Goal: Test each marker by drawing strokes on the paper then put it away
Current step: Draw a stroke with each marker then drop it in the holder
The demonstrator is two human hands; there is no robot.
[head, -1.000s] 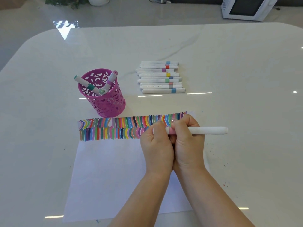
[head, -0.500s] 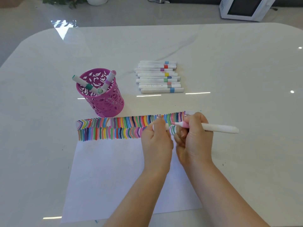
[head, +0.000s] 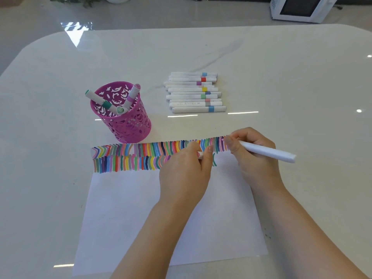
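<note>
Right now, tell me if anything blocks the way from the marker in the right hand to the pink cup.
Nothing visible does: only bare table lies between the marker and the pink cup. The left hand sits just beside that line.

The marker [head: 267,152] tip is hidden behind the right hand [head: 254,158], a white piece [head: 200,155] sits mostly buried in the left hand [head: 185,170], and the top edge cuts off the microwave [head: 298,9].
</note>
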